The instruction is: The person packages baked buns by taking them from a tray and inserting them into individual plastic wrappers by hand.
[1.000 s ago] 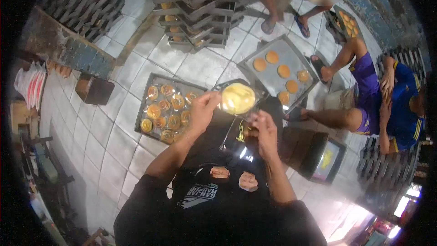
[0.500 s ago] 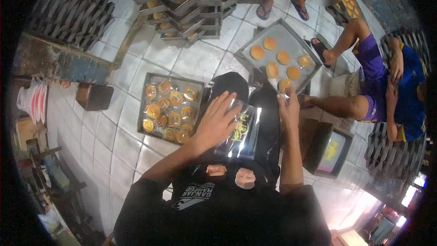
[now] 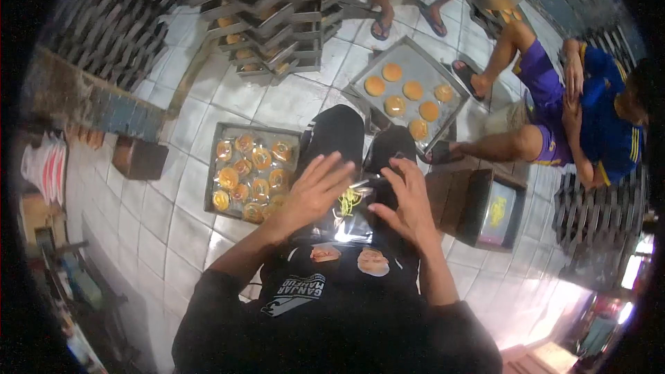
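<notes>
Clear plastic bags [image 3: 343,225] with yellow print lie on my lap between my hands. My left hand [image 3: 317,194] rests over their left side, fingers spread. At their right edge hovers my right hand [image 3: 410,202], thumb and fingers apart and holding nothing; whether it touches the plastic I cannot tell. Ahead and to the right, a metal tray [image 3: 454,97] carries several round golden buns [image 3: 412,90]. The nearest bun [image 3: 418,129] there looks shiny, as if in plastic. Left of my knees, another metal tray [image 3: 209,197] is filled with buns in clear wrapping [image 3: 260,159].
Stacked metal trays [image 3: 270,21] stand at the back. A seated person [image 3: 603,104] in blue and purple is on the right, near a box [image 3: 485,228] of printed bags. Another person's legs [image 3: 377,0] show at the top. A brown box [image 3: 138,158] sits at left.
My right hand has let go of the bun at the right tray and come back to the bags on my lap. That bun now lies on the tray. My left hand stays over the bags.
</notes>
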{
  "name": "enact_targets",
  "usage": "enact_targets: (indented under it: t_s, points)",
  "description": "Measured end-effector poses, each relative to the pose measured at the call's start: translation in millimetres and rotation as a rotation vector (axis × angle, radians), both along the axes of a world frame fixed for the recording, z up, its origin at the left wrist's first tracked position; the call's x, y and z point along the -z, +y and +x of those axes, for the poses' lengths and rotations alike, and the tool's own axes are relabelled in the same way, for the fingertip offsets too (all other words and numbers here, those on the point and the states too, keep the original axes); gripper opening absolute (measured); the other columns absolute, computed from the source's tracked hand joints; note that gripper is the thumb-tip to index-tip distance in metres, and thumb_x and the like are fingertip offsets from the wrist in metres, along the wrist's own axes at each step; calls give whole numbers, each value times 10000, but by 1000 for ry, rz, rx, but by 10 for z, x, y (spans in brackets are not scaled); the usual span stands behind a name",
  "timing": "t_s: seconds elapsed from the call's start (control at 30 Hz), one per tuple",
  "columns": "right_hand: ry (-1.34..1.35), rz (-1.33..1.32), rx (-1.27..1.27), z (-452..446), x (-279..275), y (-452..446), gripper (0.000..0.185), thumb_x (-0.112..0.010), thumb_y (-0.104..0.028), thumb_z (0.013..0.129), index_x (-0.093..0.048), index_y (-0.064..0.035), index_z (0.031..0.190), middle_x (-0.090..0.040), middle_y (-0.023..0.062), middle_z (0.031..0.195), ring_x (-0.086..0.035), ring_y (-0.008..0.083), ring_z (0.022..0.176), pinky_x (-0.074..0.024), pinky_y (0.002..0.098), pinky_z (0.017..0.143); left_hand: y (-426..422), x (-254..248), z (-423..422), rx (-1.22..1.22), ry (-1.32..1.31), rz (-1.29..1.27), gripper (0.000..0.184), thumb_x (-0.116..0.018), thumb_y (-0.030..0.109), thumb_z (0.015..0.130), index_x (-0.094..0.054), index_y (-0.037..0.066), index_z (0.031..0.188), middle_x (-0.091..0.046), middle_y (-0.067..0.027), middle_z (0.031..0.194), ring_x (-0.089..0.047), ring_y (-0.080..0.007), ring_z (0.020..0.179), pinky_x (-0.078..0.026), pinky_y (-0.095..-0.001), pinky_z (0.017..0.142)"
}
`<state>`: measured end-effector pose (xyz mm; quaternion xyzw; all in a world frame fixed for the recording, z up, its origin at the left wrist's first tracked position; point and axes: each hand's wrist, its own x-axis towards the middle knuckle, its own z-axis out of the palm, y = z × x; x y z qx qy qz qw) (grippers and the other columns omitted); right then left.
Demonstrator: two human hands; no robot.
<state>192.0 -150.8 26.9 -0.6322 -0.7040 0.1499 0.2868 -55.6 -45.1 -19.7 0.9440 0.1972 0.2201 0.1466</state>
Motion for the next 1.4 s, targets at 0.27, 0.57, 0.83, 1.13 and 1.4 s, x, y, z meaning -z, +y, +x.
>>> enact_targets:
  t_s: [0.27, 0.57, 0.83, 1.13, 1.4]
  points:
    - [-40, -116, -75, -85, 17, -113, 285, -803, -58, 790, -726, -70, 1063, -677, 109, 1035, -651, 327, 1001, -528, 370, 868, -300, -275, -85, -231, -221, -807, 324, -725, 73, 902, -733, 97, 1225, -703, -170, 1235, -714, -313, 1041, -578, -378, 883]
    - [900, -504, 310, -357, 211, -111, 391, -803, -193, 899, -607, 15, 1166, -677, 58, 883, -639, 119, 783, -522, 290, 638, -277, -99, 131, -597, -482, -1376, 122, -716, 144, 988, -659, 39, 964, -649, 1, 739, -551, -45, 572, -437, -212, 516]
    - [534, -335, 301, -236, 127, -148, 250, -703, -212, 977, -623, 0, 1082, -704, 160, 794, -685, 217, 667, -525, 372, 629, -369, -37, 83, -592, -545, -1435, 198, -753, 162, 962, -638, 45, 850, -622, 21, 710, -516, -31, 571, -419, -218, 510]
    - [286, -79, 482, 129, 547, -263, 137, -589, -162, 1042, -633, -45, 1099, -717, 199, 787, -729, 357, 668, -555, 424, 596, -420, -107, -72, -538, -220, -1392, 219, -783, 209, 926, -670, 49, 829, -636, 16, 689, -560, -56, 616, -413, -252, 529]
    - [511, -155, 219, 45, -492, 54, 126, -612, -105, 1030, -672, -12, 1091, -749, 119, 830, -748, 192, 738, -592, 326, 680, 36, -756, 406, -584, -705, -835, 256, -726, 245, 956, -707, 7, 1049, -744, -44, 797, -668, -137, 720, -537, -297, 720]
